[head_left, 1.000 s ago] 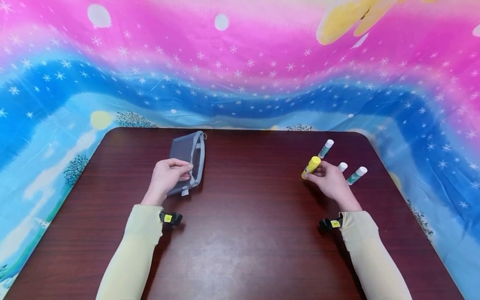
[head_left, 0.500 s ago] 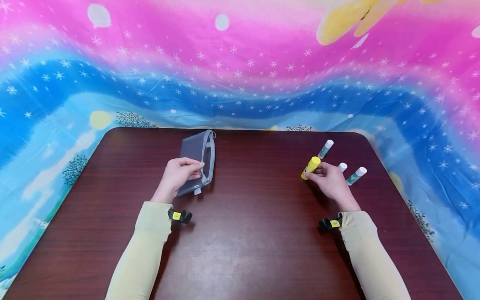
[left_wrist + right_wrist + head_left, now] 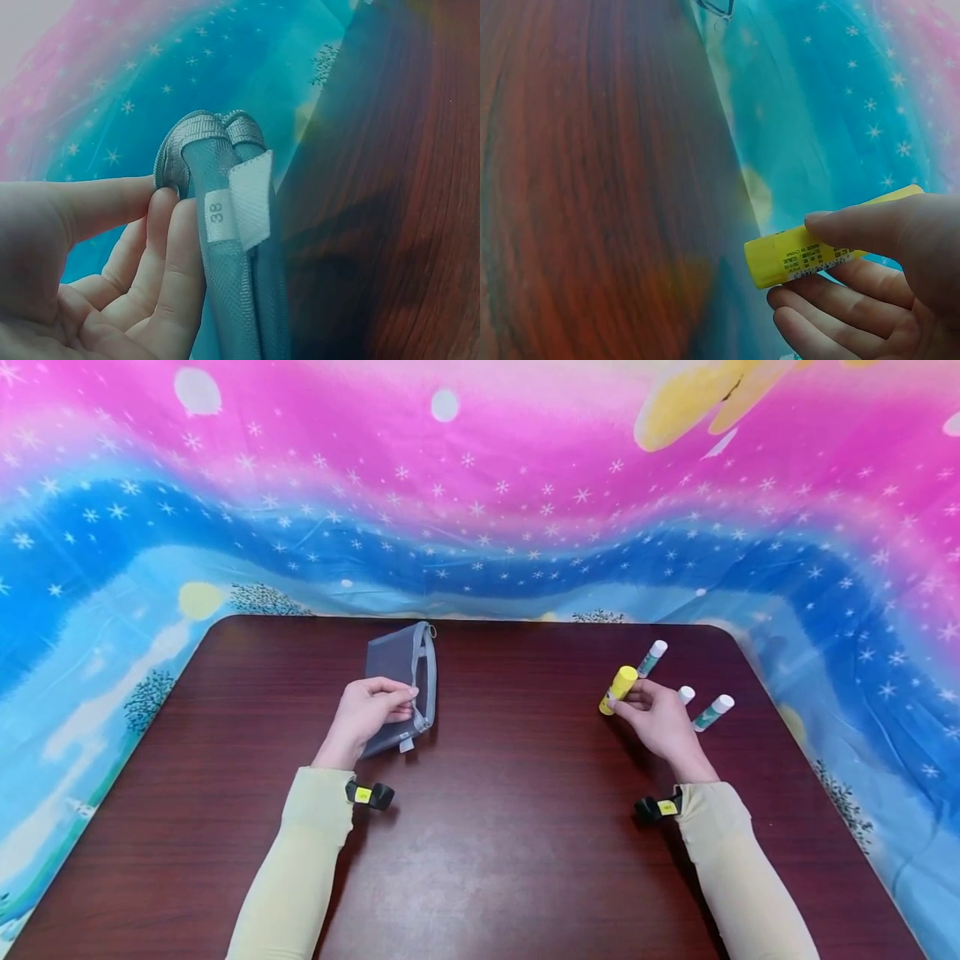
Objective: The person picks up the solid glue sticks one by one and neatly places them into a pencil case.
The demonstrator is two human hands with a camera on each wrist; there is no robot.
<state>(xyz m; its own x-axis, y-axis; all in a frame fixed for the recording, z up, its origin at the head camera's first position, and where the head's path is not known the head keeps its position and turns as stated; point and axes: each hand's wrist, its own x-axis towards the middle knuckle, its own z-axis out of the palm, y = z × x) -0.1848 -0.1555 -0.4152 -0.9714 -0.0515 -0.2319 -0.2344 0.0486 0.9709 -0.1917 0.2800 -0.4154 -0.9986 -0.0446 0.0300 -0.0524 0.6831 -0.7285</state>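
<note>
My left hand (image 3: pixel 367 710) pinches the zipped edge of a grey mesh zipper pouch (image 3: pixel 390 653) by thumb and fingertips. The pouch's mouth gapes toward the right. Close up in the left wrist view, the pouch (image 3: pixel 229 292) shows a fabric tab and a label reading 38. My right hand (image 3: pixel 660 720) holds a yellow glue stick (image 3: pixel 618 687) between thumb and fingers, tilted. Printed text on the glue stick (image 3: pixel 802 255) faces the right wrist camera. Around the right hand stand white-capped green glue sticks: one behind it (image 3: pixel 652 657), two to its right, one of them (image 3: pixel 714 712) nearest the table's right side.
The dark brown wooden table (image 3: pixel 480 810) has rounded far corners. A patterned pink and blue cloth (image 3: pixel 495 493) hangs behind and along both sides. The third white-capped stick (image 3: pixel 686 694) is partly hidden behind the right hand.
My left hand has carried the pouch to the right, slowing lately. My right hand still holds the yellow glue stick, which has shifted slightly left and up.
</note>
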